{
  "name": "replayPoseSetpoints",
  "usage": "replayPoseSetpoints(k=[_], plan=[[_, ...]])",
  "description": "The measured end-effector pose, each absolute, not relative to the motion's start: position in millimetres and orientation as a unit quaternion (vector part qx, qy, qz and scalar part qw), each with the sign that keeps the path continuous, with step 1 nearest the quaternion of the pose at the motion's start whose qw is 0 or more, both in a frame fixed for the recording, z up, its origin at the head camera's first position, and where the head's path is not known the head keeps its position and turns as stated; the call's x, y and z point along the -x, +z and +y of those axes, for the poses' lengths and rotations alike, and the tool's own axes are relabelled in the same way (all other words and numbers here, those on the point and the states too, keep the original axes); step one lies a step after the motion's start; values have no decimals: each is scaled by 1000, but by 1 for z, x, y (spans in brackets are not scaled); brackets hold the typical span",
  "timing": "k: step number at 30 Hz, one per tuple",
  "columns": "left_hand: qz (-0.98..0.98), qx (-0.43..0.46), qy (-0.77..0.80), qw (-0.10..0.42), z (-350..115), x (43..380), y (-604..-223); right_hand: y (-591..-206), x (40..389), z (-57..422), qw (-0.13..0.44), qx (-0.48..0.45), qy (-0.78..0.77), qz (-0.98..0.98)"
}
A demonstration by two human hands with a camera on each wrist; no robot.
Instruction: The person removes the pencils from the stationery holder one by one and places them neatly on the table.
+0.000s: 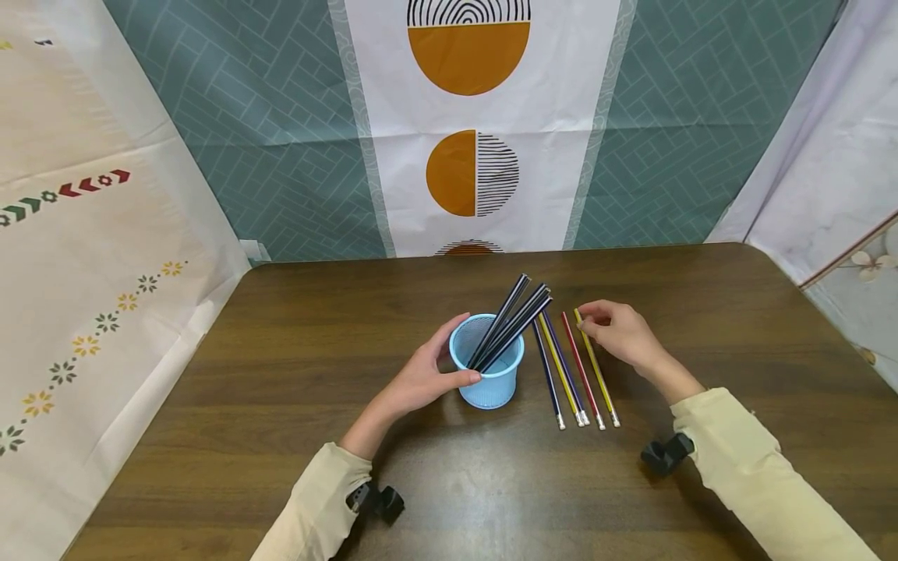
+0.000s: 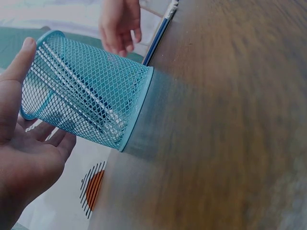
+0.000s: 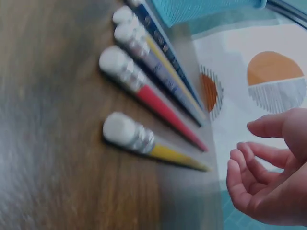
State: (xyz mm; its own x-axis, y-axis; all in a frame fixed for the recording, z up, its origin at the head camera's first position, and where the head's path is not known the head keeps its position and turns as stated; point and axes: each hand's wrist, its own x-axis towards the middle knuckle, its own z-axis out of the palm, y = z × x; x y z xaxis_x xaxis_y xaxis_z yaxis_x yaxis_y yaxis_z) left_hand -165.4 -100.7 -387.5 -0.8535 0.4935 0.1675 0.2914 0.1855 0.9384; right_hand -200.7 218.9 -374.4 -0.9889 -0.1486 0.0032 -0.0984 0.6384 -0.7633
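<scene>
My left hand (image 1: 415, 382) holds a light blue mesh pencil cup (image 1: 487, 391) from its left side, thumb at the near rim and fingers around the far side. The cup stands upright on the table, with several black striped pencils (image 1: 510, 329) leaning to the right inside it. Over the upper end of the rightmost yellow pencil (image 1: 602, 383) is my right hand (image 1: 624, 339). In the right wrist view its fingers (image 3: 254, 167) are loosely bent, with a gap between thumb and fingertips and nothing held. Just left of that pencil lies a red pencil (image 3: 165, 111).
Between cup and red pencil lie another yellow pencil (image 1: 559, 362), a dark blue one (image 1: 547, 374) and a purple-blue one (image 1: 567, 366), eraser ends toward me. The wooden table (image 1: 337, 312) ends at a patterned cloth (image 1: 302, 156) at the back.
</scene>
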Motion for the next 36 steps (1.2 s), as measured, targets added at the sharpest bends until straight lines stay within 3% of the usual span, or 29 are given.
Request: replayPoseSetpoints(k=[5, 20, 36], plan=[[764, -257, 585, 86, -101, 166, -388, -367, 193, 210, 4, 97, -437, 894], [767, -253, 583, 87, -100, 165, -389, -351, 175, 185, 74, 138, -569, 807], [764, -253, 586, 90, -100, 165, -387, -357, 172, 164, 67, 131, -641, 754]])
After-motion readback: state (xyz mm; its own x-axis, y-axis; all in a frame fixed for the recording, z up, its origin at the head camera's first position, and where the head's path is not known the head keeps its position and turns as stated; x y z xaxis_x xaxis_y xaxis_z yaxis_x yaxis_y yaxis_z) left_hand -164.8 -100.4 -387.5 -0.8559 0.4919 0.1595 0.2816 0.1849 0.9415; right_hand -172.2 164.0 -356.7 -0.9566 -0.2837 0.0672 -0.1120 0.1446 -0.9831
